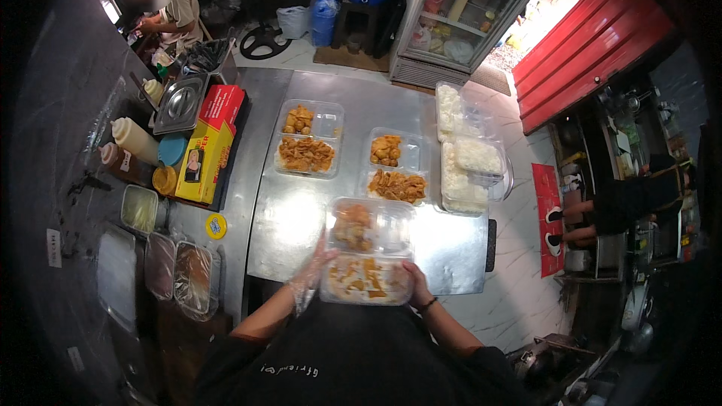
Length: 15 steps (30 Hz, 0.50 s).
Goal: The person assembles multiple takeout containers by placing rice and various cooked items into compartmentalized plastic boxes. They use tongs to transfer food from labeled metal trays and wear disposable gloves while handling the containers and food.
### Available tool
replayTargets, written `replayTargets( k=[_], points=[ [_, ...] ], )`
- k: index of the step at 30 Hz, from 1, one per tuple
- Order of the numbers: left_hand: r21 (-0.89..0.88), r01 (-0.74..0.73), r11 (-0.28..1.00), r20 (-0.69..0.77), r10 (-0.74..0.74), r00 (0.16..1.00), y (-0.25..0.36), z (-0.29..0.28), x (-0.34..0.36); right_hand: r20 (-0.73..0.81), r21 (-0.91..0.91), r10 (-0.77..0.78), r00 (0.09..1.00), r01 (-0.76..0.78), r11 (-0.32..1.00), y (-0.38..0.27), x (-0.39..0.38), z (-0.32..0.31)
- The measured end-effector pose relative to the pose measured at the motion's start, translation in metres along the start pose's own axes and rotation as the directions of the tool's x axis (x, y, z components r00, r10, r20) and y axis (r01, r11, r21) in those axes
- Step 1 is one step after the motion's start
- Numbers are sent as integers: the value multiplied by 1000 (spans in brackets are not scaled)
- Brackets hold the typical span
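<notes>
At the near edge of the steel table (282,207), I hold a clear plastic compartment food container (391,227) between both hands. Brownish-orange food lies in its upper left compartment and over white contents in its near one. My left hand (307,274), in a clear plastic glove, grips its left side. On its right side, my right hand (417,286) has its fingers against the wall; a dark band circles that wrist. Beyond it stand two similar open containers: a left one (328,114) and a right one (418,152), both with orange-brown food.
Containers of white, rice-like food (451,109) are stacked at the table's right edge. On the left are a yellow-and-red box (204,162), squeeze bottles (134,141), a steel lidded pan (183,104) and covered tubs (194,274). One person (177,11) sits far left; another (624,199) stands right.
</notes>
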State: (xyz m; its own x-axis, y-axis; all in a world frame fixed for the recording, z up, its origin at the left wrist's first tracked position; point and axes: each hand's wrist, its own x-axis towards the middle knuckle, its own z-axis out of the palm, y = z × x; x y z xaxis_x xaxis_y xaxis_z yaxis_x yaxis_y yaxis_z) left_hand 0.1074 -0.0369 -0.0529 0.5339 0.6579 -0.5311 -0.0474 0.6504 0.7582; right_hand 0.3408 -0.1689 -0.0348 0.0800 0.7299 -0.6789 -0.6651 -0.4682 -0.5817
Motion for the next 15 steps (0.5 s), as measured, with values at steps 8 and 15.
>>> replayTargets(
  k=[8, 15],
  points=[
    [457, -198, 867, 308, 55, 950, -59, 151, 52, -238, 139, -143, 961, 179, 974, -21, -45, -202],
    [393, -211, 895, 242, 121, 963, -72, 225, 72, -101, 109, -150, 984, 161, 981, -72, -42, -286]
  ],
)
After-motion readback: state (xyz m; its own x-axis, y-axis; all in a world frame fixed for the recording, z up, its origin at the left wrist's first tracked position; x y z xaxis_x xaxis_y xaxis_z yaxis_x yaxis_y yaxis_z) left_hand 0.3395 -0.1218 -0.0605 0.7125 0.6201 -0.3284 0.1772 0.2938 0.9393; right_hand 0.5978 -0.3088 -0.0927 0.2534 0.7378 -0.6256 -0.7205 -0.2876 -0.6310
